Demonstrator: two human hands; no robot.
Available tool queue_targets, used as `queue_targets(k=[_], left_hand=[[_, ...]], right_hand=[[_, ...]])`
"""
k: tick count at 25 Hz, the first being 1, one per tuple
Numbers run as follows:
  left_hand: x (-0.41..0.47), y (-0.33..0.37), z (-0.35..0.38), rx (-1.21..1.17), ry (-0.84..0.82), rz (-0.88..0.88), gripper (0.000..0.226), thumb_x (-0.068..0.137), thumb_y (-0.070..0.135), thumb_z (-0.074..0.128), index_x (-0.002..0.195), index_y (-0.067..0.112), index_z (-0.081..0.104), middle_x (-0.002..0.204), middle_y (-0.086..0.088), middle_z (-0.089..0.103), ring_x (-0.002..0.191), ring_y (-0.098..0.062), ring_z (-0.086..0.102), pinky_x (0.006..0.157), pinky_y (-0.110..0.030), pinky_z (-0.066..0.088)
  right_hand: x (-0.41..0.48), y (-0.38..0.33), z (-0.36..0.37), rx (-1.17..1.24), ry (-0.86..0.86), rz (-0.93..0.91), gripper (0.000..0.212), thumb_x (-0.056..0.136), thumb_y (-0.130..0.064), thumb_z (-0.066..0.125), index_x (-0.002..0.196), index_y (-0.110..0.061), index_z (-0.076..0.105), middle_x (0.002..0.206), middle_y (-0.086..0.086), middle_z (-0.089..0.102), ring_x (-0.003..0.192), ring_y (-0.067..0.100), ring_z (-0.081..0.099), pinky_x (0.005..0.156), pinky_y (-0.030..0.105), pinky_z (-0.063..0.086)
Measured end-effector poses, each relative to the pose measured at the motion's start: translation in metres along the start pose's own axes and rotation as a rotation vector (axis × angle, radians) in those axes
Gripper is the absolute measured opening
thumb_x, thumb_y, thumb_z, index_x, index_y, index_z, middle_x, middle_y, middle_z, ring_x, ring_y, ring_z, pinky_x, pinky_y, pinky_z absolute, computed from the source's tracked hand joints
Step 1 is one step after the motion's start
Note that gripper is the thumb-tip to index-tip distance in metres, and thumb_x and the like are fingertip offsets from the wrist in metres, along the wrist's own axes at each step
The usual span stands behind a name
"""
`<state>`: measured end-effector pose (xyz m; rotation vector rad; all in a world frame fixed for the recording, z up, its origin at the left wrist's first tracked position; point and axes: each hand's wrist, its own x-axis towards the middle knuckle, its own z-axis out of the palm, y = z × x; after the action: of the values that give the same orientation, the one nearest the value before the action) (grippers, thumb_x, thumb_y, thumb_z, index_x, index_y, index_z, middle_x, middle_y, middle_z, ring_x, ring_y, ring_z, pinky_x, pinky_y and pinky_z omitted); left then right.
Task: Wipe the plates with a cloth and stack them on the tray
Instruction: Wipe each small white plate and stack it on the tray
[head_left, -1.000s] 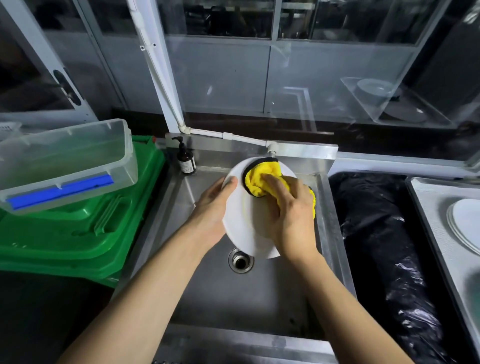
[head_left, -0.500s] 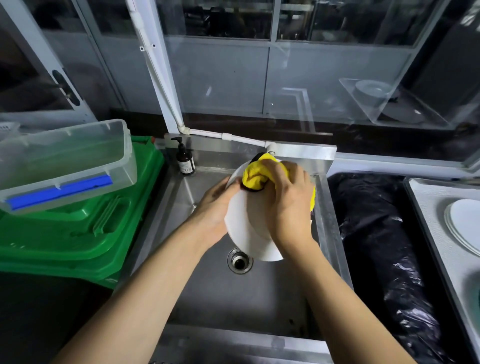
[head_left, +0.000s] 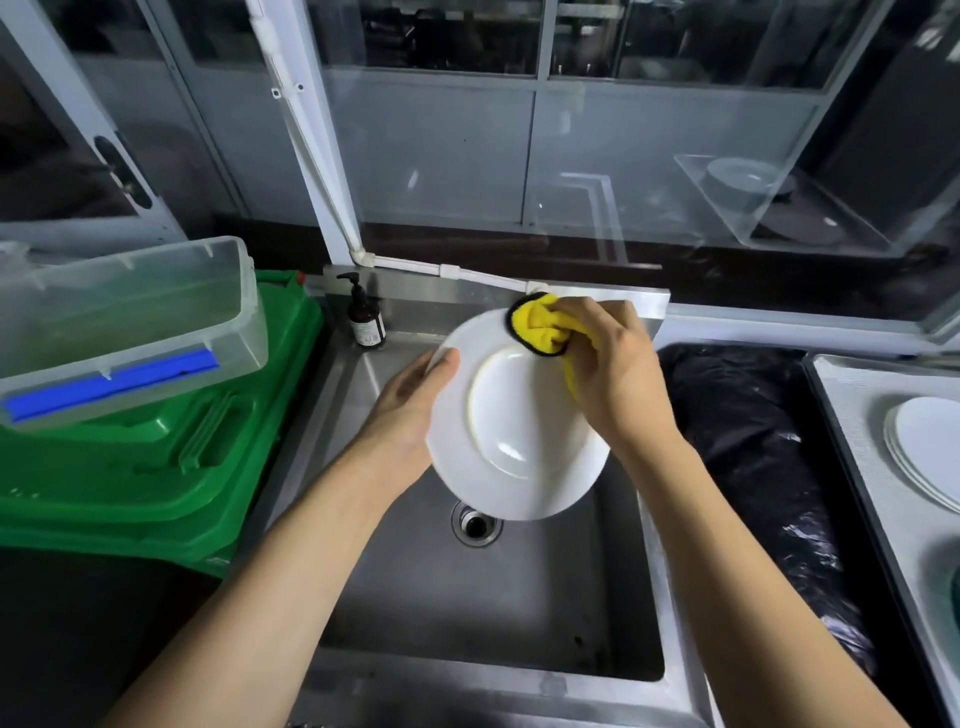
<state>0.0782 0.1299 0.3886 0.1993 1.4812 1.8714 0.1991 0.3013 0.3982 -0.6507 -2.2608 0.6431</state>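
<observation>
A round white ceramic plate (head_left: 511, 431) is held tilted above the stainless steel sink (head_left: 483, 613) in the centre of the frame, its lower rim hanging over the round metal drain (head_left: 475, 525). The plate's left rim is gripped by the left hand (head_left: 410, 410), with the thumb laid over the front edge and the fingers hidden behind it. A bunched yellow microfibre cloth with a black edge (head_left: 540, 325) is clutched in the closed right hand (head_left: 610, 371) and pressed against the upper right rim of the plate. Both bare forearms are seen reaching in from the bottom of the frame.

At the right edge of the frame, a stack of white plates (head_left: 924, 452) is seen lying on a pale grey tray (head_left: 852, 415); only part of the stack is in view. Between the sink and the tray, a black plastic bag (head_left: 748, 452) is seen.

At the back left corner of the sink, a dark brown pump bottle (head_left: 365, 319) is stood upright. In the left of the frame, a clear plastic storage box with a blue strip (head_left: 124, 327) is rested on top of a green plastic bin lid (head_left: 156, 457). A white pipe (head_left: 311, 156) is run down from the top of the frame and along the back of the sink.
</observation>
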Motion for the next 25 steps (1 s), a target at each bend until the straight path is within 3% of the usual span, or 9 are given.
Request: queue_targets(k=[2,4,9,12,15,19,21,24,25], left_hand=[[0.009,0.005,-0.001,-0.076,0.024,-0.002,0.03,0.094,0.032,0.065,0.123,0.024,0.067,0.117,-0.002,0.073,0.112,-0.026,0.068,0.1,-0.048,0.052],[0.018,0.01,0.0,-0.158,0.046,0.003,0.034,0.098,0.032,0.06,0.131,0.022,0.062,0.123,-0.006,0.071,0.114,-0.027,0.067,0.09,-0.042,0.057],[0.029,0.015,0.006,-0.223,0.046,0.017,0.037,0.102,0.035,0.051,0.136,0.021,0.056,0.126,-0.007,0.069,0.115,-0.026,0.067,0.084,-0.038,0.058],[0.034,0.014,0.008,-0.253,0.087,0.016,0.039,0.102,0.036,0.051,0.137,0.022,0.055,0.127,-0.008,0.068,0.116,-0.029,0.066,0.094,-0.048,0.055],[0.034,0.016,0.015,-0.293,0.154,0.02,0.029,0.099,0.033,0.059,0.127,0.026,0.061,0.12,-0.006,0.072,0.108,-0.028,0.069,0.089,-0.051,0.057],[0.032,0.015,0.016,-0.21,0.238,0.073,0.012,0.095,0.031,0.064,0.107,0.029,0.069,0.108,-0.001,0.074,0.094,-0.023,0.071,0.08,-0.042,0.06],[0.033,0.016,0.01,-0.208,0.256,0.09,0.02,0.095,0.034,0.065,0.114,0.027,0.068,0.117,-0.003,0.072,0.104,-0.026,0.07,0.089,-0.05,0.057],[0.037,0.02,-0.002,-0.254,0.183,0.106,0.029,0.101,0.034,0.054,0.128,0.025,0.062,0.127,-0.005,0.068,0.116,-0.028,0.066,0.099,-0.056,0.051],[0.036,0.021,-0.005,-0.249,0.164,0.093,0.028,0.103,0.034,0.051,0.128,0.027,0.062,0.127,-0.004,0.069,0.117,-0.027,0.066,0.099,-0.053,0.052]], right_hand=[[-0.017,0.009,-0.003,0.084,0.028,0.101,0.044,0.092,0.001,0.052,0.128,-0.019,0.065,0.109,0.008,0.057,0.1,0.016,0.052,0.089,0.01,0.042],[-0.038,0.01,0.002,0.13,0.091,0.159,0.041,0.094,-0.002,0.051,0.131,-0.017,0.062,0.113,0.008,0.056,0.102,0.01,0.048,0.088,0.003,0.034],[-0.09,-0.006,0.035,0.186,0.171,0.241,0.042,0.094,-0.006,0.051,0.134,-0.017,0.059,0.118,0.007,0.05,0.109,0.018,0.051,0.096,0.023,0.041],[-0.118,-0.027,0.049,0.152,0.086,0.153,0.051,0.09,-0.001,0.055,0.137,-0.021,0.058,0.128,0.005,0.046,0.117,0.021,0.047,0.103,0.027,0.041],[-0.128,-0.049,0.064,0.119,0.002,0.146,0.043,0.094,-0.009,0.061,0.134,-0.026,0.061,0.131,0.001,0.048,0.119,0.016,0.046,0.099,0.038,0.045],[-0.129,-0.061,0.077,-0.11,-0.013,-0.137,0.064,0.083,0.003,0.067,0.138,-0.026,0.051,0.127,0.017,0.055,0.105,0.033,0.052,0.088,0.042,0.046],[-0.125,-0.056,0.072,-0.081,-0.03,-0.15,0.059,0.088,-0.004,0.067,0.136,-0.031,0.05,0.13,0.011,0.053,0.11,0.032,0.051,0.092,0.04,0.046],[-0.119,-0.036,0.058,0.2,0.02,0.121,0.026,0.104,-0.029,0.054,0.128,-0.037,0.059,0.125,-0.013,0.05,0.118,0.011,0.05,0.1,0.021,0.043],[-0.112,-0.026,0.054,0.208,0.078,0.166,0.027,0.103,-0.025,0.054,0.129,-0.03,0.062,0.122,-0.012,0.051,0.115,0.005,0.05,0.097,0.013,0.04]])
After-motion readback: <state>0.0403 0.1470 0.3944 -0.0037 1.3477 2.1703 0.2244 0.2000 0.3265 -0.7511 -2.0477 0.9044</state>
